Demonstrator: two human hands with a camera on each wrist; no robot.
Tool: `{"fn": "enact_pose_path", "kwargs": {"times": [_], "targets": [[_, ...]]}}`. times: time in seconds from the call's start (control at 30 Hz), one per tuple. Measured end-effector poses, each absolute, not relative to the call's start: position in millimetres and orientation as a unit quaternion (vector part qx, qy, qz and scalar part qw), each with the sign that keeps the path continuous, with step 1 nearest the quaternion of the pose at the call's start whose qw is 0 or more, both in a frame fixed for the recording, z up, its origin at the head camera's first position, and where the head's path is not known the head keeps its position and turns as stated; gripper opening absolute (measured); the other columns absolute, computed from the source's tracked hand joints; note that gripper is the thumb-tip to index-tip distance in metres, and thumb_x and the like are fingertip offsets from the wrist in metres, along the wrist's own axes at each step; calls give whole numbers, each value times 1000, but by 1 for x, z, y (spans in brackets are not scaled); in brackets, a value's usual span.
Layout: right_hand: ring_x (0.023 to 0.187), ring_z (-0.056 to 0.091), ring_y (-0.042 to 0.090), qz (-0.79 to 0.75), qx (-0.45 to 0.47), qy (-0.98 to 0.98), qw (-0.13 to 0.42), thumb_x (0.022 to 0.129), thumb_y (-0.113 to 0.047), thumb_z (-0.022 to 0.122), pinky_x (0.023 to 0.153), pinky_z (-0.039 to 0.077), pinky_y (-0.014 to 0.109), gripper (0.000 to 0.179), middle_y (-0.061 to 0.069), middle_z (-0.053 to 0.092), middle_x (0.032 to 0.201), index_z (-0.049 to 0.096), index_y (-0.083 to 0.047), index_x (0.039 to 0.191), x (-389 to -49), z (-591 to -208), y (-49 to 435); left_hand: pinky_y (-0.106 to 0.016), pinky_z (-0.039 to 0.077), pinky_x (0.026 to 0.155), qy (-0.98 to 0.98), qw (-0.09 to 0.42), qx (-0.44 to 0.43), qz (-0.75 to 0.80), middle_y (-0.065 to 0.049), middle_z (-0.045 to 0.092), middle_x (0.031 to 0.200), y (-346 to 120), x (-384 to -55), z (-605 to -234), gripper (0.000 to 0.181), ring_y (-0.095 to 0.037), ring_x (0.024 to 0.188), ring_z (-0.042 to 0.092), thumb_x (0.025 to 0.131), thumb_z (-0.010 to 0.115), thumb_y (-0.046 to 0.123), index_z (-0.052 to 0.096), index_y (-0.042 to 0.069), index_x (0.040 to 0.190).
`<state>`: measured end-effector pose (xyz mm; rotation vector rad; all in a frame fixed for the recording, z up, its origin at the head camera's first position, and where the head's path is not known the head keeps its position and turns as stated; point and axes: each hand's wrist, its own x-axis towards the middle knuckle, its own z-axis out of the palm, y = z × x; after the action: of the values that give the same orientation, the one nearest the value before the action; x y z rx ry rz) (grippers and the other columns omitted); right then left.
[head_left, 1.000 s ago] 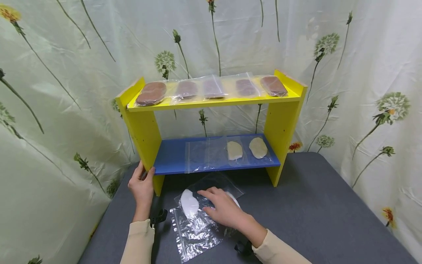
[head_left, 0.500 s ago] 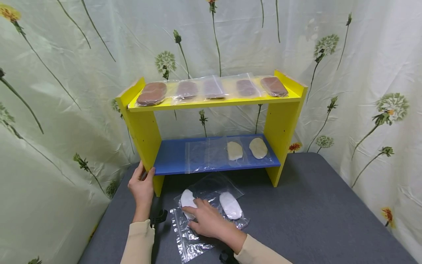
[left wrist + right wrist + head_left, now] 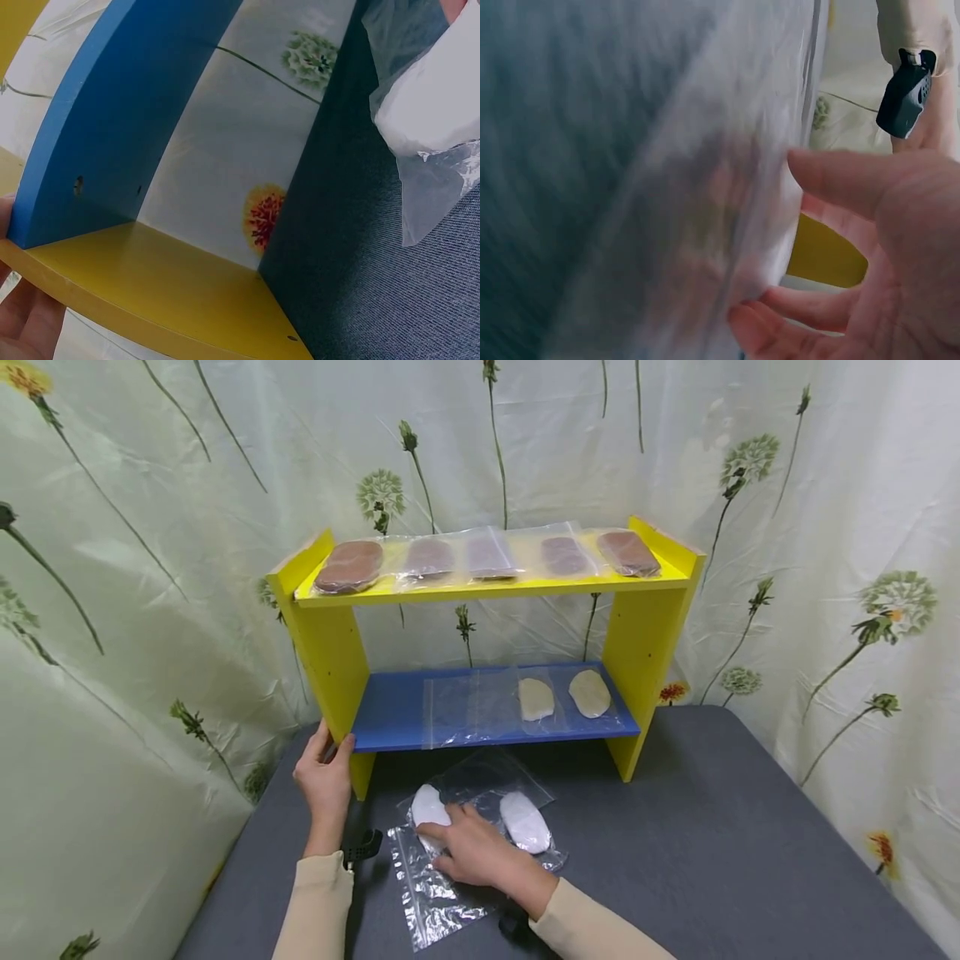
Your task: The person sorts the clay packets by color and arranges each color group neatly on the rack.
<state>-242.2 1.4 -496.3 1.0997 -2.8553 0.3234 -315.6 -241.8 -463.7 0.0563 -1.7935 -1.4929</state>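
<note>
My left hand (image 3: 327, 777) grips the lower left yellow side panel (image 3: 322, 664) of a two-tier shelf unit, with fingers outside and thumb at the front edge. On the table in front, my right hand (image 3: 480, 852) rests over a white oval slab (image 3: 429, 806) in a clear zip bag (image 3: 431, 893). Its fingertips touch the slab, with the thumb apart from the fingers. A second bagged white slab (image 3: 525, 822) lies to the right of that hand. In the right wrist view, thumb and fingers stand at the blurred clear bag (image 3: 697, 225).
Several bagged reddish-brown slabs (image 3: 348, 567) line the yellow top shelf (image 3: 525, 587). Two cream slabs (image 3: 536, 699) in clear bags lie on the right of the blue lower shelf (image 3: 390, 714). The unit stands on a dark table (image 3: 712, 827) before a floral curtain (image 3: 825, 610).
My right hand has moved left, from between the two white slabs onto the left one, uncovering the right one. My left hand has stayed on the side panel.
</note>
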Motion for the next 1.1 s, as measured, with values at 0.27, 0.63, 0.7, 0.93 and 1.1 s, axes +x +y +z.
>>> {"fn": "enact_pose_path", "kwargs": {"times": [0.27,0.63,0.7,0.93,1.1], "targets": [[112,59,35,47,354,-933,43,89,-44,74,82,57,41,49,17,62,124,62,-37,135,-244,-489,-4,-28,53,92,-698,389,24,-600,-4,67,127,-239,-315,-463,54,-22,115,65,90,76,10,62,29,138],[78,54,19,51,357,-929,81,77,-29,87,55,45,28,33,4,59,85,64,-30,101,-249,-489,-7,-26,52,92,-701,389,20,-598,-9,66,129,-235,-310,-458,53,-28,116,64,91,74,5,61,20,140],[75,53,18,59,363,-926,84,75,-27,87,54,42,27,33,2,58,83,64,-28,98,-251,-488,-5,-25,52,91,-700,389,20,-599,-6,66,128,-237,-313,-461,53,-26,116,65,91,75,8,62,25,139],[68,54,15,92,376,-919,77,75,-27,82,54,44,29,35,-5,57,73,59,-22,102,-258,-488,0,-24,53,90,-697,391,12,-601,-3,67,127,-242,-316,-466,52,-22,114,65,90,77,15,63,33,137],[57,51,11,120,387,-913,48,85,-26,72,54,45,29,55,-5,55,65,55,-16,136,-260,-484,7,-23,53,89,-695,391,14,-603,-1,67,127,-242,-316,-466,53,-21,114,66,90,77,14,62,35,137]]}}
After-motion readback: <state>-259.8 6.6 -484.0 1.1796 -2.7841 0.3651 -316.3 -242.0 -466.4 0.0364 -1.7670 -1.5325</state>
